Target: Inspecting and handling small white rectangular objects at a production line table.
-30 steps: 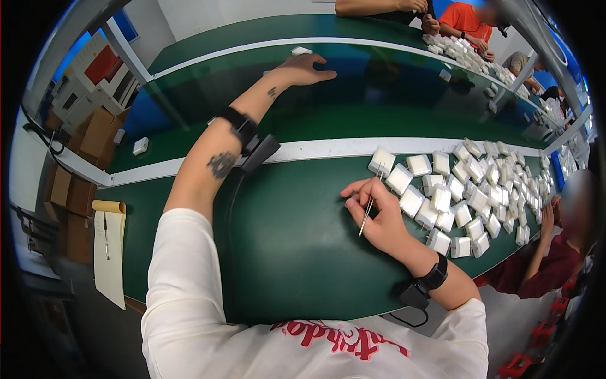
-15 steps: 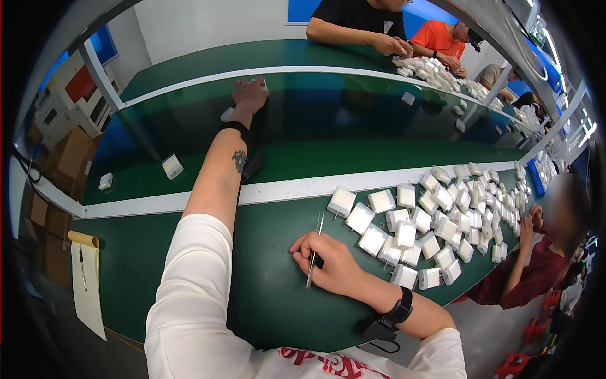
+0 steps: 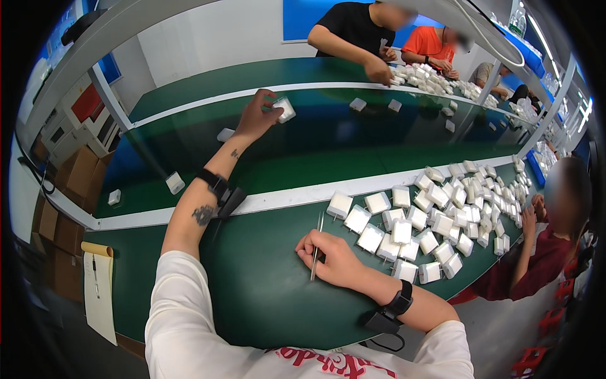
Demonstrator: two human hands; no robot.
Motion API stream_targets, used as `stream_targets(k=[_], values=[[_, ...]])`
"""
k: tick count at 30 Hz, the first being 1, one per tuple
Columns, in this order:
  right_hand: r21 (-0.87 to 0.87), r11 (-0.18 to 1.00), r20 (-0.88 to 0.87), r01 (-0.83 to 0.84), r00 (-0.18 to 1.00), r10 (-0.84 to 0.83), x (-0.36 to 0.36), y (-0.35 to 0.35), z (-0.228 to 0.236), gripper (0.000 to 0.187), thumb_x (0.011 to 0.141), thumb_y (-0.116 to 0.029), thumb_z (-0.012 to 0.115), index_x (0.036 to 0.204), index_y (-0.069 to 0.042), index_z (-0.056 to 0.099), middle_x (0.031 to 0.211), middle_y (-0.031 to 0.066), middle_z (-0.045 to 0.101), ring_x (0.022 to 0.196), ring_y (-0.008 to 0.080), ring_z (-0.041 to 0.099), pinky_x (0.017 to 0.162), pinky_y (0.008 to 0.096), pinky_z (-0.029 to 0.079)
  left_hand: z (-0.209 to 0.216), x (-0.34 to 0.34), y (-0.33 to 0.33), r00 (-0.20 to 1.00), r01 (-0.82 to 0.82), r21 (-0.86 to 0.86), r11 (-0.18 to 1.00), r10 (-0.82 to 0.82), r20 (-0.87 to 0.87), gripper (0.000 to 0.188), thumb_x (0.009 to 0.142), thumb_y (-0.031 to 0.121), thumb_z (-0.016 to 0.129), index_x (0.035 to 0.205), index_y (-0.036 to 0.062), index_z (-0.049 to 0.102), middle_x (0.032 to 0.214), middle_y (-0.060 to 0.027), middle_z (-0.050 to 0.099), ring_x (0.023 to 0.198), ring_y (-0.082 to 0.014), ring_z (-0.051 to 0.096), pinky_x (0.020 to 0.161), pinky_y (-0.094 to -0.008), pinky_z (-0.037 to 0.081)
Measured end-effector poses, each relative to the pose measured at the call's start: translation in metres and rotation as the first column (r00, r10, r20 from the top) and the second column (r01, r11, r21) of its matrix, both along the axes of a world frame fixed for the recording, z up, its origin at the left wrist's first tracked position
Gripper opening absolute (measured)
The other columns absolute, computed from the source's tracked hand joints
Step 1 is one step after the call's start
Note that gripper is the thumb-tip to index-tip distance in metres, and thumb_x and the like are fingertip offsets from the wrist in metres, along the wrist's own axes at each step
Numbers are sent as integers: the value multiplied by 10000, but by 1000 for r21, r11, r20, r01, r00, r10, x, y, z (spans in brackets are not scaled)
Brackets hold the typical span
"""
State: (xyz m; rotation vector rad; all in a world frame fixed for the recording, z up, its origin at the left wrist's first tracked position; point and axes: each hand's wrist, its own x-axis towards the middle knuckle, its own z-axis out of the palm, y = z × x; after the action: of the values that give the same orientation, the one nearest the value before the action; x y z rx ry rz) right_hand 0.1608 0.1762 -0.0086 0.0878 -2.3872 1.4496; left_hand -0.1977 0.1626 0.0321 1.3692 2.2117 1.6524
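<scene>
My left hand (image 3: 257,119) reaches out over the dark green conveyor belt (image 3: 353,144), its fingers closed on a white power adapter (image 3: 286,110). On the belt beneath, another white adapter (image 3: 225,134) lies beside my left wrist. Resting on the green worktable (image 3: 265,278), my right hand (image 3: 338,258) grips a pair of metal tweezers (image 3: 321,222), tips pointing away from me. A heap of white adapters (image 3: 404,231), some with pins showing, spreads over the table just right of that hand.
A white rail (image 3: 284,191) divides belt from table. More adapters ride on the belt, including one at left (image 3: 175,182). A notepad with a pen (image 3: 100,290) hangs at the table's left edge. Co-workers (image 3: 353,35) sit across the belt; another person (image 3: 536,259) works at right.
My left hand has come back toward me and right, lifting an adapter clear of the belt. More adapters show on the belt's far side. My right hand keeps the tweezers, nearly still.
</scene>
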Motion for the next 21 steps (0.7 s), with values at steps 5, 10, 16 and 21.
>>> stream_targets(k=[5,10,16,21], values=[[11,1000,1,17,1000,-17,1,0,-1,183,839,-24,669,854,-52,489,852,81,670,713,261,619,625,356,497,66,127,-78,842,263,140,955,-298,449,375,982,122,600,1328,52,474,1184,-129,565,876,-204,689,763,-323,621],[36,999,29,-3,1000,2,3,-1,-1,177,856,-17,665,859,-33,489,864,105,678,719,239,639,660,331,528,97,194,-144,825,377,232,897,-439,355,684,825,20,754,1427,25,430,1251,-126,516,1024,-211,649,824,-328,620],[23,1000,37,20,999,-21,2,0,0,211,865,-11,671,836,-36,464,861,110,690,667,191,607,627,301,490,97,202,-170,891,365,148,919,-391,230,750,792,-45,758,1465,9,431,1293,-105,498,1123,-225,628,908,-326,599],[27,999,38,19,999,-20,2,0,0,211,852,1,671,834,-35,464,866,122,693,698,215,623,645,311,493,96,199,-173,920,339,127,932,-357,162,771,797,-46,758,1489,13,422,1257,-105,549,1079,-211,655,815,-270,598]])
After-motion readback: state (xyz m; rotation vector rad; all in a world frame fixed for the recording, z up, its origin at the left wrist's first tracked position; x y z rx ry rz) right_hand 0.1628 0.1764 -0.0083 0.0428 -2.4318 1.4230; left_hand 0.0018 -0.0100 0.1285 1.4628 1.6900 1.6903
